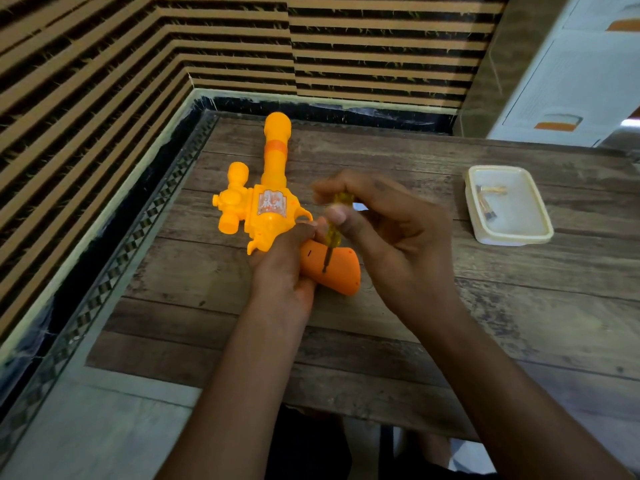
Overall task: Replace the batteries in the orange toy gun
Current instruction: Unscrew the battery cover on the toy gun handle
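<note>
1. Striped walls meet in a corner behind a wooden tabletop [450, 306], and the orange toy gun [273, 188] lies on it near the left edge, its long barrel pointing away from the person.

2. One hand, the left hand [284, 268], wraps its grip around the gun where the body meets the handle [336, 271] and pins it down. If that grip goes loose, the gun could spin or slide on the wood.

3. On the other side, the right hand [391, 237] has its grip closed on a small yellow screwdriver [332, 230], pinched high up by the fingertips. The metal tip touches the handle, most likely at a little screw, but the screw is too small to see.

4. Because the screwdriver leans a bit, the tip could jump out of the screw. Then it might scratch the plastic or poke the left hand, which is just beside it.

5. Pushing too softly while turning could wear the screw head smooth. Then the battery door would stay stuck.

6. A tiny screw that comes free could roll off the tabletop and get lost on the floor.

7. Well off to the right sits a white tray [540, 233] with what look like batteries [488, 199] inside. They are blurry. Mixing old ones with new ones there would be easy.
</note>
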Action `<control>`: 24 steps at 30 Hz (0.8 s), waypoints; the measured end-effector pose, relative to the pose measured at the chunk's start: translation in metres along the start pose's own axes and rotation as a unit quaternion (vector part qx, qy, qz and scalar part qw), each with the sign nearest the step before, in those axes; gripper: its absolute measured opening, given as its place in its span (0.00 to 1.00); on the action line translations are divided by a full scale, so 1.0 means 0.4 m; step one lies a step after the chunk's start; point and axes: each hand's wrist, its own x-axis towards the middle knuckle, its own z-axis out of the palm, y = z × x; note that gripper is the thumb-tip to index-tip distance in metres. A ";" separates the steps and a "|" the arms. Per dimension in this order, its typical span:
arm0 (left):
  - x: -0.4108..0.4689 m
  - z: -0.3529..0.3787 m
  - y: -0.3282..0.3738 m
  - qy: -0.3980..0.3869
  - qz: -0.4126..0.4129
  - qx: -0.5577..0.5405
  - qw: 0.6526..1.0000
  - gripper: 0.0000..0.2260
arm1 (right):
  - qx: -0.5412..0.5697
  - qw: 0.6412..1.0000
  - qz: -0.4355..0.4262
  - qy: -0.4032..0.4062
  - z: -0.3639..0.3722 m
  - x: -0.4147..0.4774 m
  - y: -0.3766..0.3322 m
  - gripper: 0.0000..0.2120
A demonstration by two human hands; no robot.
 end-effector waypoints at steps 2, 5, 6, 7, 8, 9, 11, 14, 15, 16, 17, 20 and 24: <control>0.000 0.000 -0.003 0.002 0.007 0.009 1.000 0.20 | -0.011 1.000 -0.008 0.016 0.006 0.004 -0.002 0.09; 0.011 0.000 -0.003 0.013 -0.004 -0.010 1.000 0.12 | -0.026 0.999 -0.022 0.018 0.000 0.008 0.001 0.11; 0.011 0.002 -0.002 0.010 -0.008 -0.010 1.000 0.12 | -0.018 1.000 -0.017 0.013 -0.002 0.006 0.001 0.12; 0.012 0.001 -0.003 0.006 -0.008 -0.009 1.000 0.13 | -0.008 1.000 -0.009 0.013 -0.003 0.005 0.000 0.11; 0.010 0.000 -0.003 -0.001 -0.007 -0.008 1.000 0.15 | -0.002 1.000 -0.001 0.017 -0.003 0.005 -0.002 0.10; 0.012 -0.004 -0.005 -0.006 -0.003 -0.004 1.000 0.16 | 0.000 1.000 0.005 0.023 0.000 0.005 -0.004 0.09; 0.012 -0.006 -0.006 -0.007 0.008 -0.001 1.000 0.14 | -0.010 0.999 0.004 0.034 0.005 0.008 -0.007 0.09; 0.007 -0.006 -0.004 0.001 0.008 -0.022 1.000 0.13 | -0.022 0.999 -0.015 0.027 0.004 0.011 -0.003 0.14; 0.006 -0.008 -0.006 -0.004 0.009 -0.021 1.000 0.14 | -0.017 0.999 -0.015 0.022 0.002 0.010 -0.003 0.14; 0.006 -0.012 -0.005 -0.012 0.008 -0.017 1.000 0.14 | -0.011 1.000 -0.014 0.018 0.001 0.009 -0.003 0.13; 0.010 -0.019 -0.006 -0.025 -0.001 -0.015 1.000 0.12 | -0.007 1.000 -0.012 0.015 0.002 0.007 -0.005 0.11; 0.017 -0.027 -0.004 -0.085 -0.035 -0.008 0.996 0.06 | -0.010 1.000 -0.013 0.021 0.010 0.009 -0.015 0.05; 0.010 -0.016 -0.003 -0.010 0.004 -0.016 1.000 0.09 | -0.020 0.999 -0.021 0.037 0.007 0.013 -0.014 0.10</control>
